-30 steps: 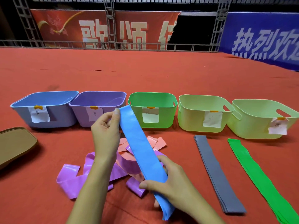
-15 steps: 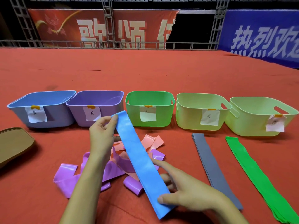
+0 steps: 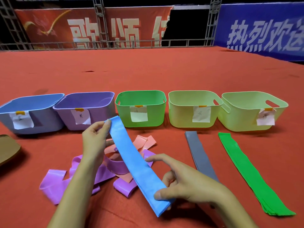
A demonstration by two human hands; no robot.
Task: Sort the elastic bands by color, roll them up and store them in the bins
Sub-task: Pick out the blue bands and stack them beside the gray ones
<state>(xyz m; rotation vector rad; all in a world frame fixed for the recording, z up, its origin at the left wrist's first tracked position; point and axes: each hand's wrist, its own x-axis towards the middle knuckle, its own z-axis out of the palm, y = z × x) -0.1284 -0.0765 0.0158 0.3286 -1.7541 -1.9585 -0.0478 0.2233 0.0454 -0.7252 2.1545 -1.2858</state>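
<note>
A flat, matte blue elastic band [image 3: 137, 163] is held stretched out above the red felt-like surface [image 3: 148, 71], running from near the purple bin down toward the near edge. Its far end is pinched between the thumb and fingers [image 3: 107, 123] of the left hand [image 3: 94, 140]. Its near end is pinched by the right hand [image 3: 184, 183], the thumb pressed on top, the index finger stretched out straight beside the band and the other fingers curled beneath.

Under the band, a loose heap of glossy purple bands [image 3: 56, 183] and salmon-pink bands [image 3: 143, 142] is seen, curled and overlapping. To the right, a stack of grey bands [image 3: 197, 150] and a stack of bright green bands [image 3: 246, 171] are laid flat in long, straight strips, apart from each other.

Five smooth plastic bins with rounded corners are lined up across the middle: a blue bin [image 3: 41, 122], a purple bin [image 3: 98, 116], a green bin [image 3: 154, 116] and two pale yellow-green bins [image 3: 181, 116] [image 3: 238, 120], each bearing a paper label. A brown flat object [image 3: 8, 150] is cut off by the left edge. Open red surface is left behind the bins.
</note>
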